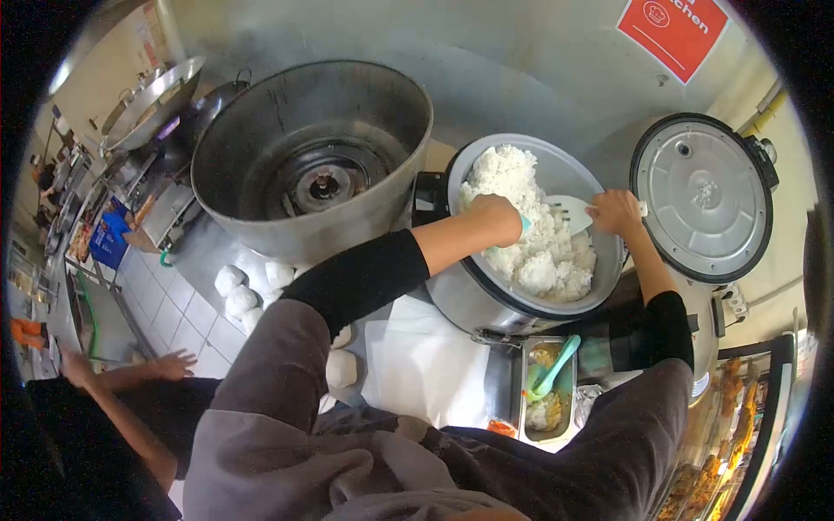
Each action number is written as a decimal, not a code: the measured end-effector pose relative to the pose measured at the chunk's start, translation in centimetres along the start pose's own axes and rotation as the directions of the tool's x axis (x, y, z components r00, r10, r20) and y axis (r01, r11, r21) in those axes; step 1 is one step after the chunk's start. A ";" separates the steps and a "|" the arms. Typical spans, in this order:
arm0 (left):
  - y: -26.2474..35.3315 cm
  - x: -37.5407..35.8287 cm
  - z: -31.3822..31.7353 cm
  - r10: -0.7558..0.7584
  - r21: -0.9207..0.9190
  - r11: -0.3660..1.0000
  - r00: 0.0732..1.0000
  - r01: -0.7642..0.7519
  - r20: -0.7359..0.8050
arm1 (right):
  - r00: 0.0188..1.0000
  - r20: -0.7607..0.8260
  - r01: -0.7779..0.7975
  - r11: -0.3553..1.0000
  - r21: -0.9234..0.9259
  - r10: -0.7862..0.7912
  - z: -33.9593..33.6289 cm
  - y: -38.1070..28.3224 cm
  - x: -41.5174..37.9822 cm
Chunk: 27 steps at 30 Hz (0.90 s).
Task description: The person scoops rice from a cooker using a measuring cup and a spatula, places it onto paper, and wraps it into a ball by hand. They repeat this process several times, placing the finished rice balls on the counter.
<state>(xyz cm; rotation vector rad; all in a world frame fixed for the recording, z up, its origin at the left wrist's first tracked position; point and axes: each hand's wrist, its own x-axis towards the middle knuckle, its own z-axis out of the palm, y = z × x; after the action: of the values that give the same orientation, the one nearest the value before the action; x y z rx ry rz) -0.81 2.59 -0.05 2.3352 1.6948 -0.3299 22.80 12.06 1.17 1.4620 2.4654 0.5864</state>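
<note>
White rice (543, 260) is heaped in the grey inner pot of a large cooker (608, 282). Over the rice at the left of the pot, my left hand (493, 220) is closed round a light-green utensil, of which only a small part shows. My right hand (615, 213) is at the pot's right rim, closed round the handle of a white slotted paddle (569, 211), whose blade rests against the rice. The cooker's round lid (702, 200) stands open to the right of my right hand.
A big empty metal pot (313, 148) stands left of the cooker. Wrapped white bundles (241, 301) and white paper sheets (421, 356) lie in front. A food tray holds a green spoon (556, 369). At lower left, another person's hand (174, 365) shows. A glass food case is at lower right.
</note>
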 end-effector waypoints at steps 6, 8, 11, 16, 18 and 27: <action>-1.8 3.4 -0.3 -0.104 -0.358 0.893 0.899 0.272 0.425 | 0.992 0.095 0.066 0.989 0.133 -0.079 1.5 -0.6 -1.7; -2.4 3.5 0.2 -0.064 -0.416 0.870 0.896 0.266 0.439 | 0.986 0.163 0.000 0.966 0.257 -0.043 0.8 -1.1 -3.1; -2.9 1.9 -0.1 -0.016 -0.606 0.759 0.938 0.236 0.346 | 0.986 0.168 -0.061 0.970 0.236 0.022 0.0 -2.0 -5.3; -2.7 0.7 -0.5 0.053 -0.685 0.701 0.943 0.199 0.328 | 0.957 0.161 -0.282 0.906 0.316 0.241 -2.5 -5.2 -8.7; -1.9 0.6 0.5 -0.015 -0.745 0.621 0.954 0.243 0.299 | 0.934 0.144 -0.357 0.875 0.328 0.327 -4.7 -7.6 -9.5; 2.8 -2.6 -2.6 0.035 -0.962 -0.210 0.985 0.173 0.169 | 0.817 -0.494 -0.474 0.833 -0.284 0.297 -7.0 -16.0 -9.4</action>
<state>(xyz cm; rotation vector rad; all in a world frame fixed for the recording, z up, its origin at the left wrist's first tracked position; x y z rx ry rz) 1.19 0.23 3.36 0.8111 1.0712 0.7035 12.11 -4.55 0.21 1.8228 2.1121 1.5515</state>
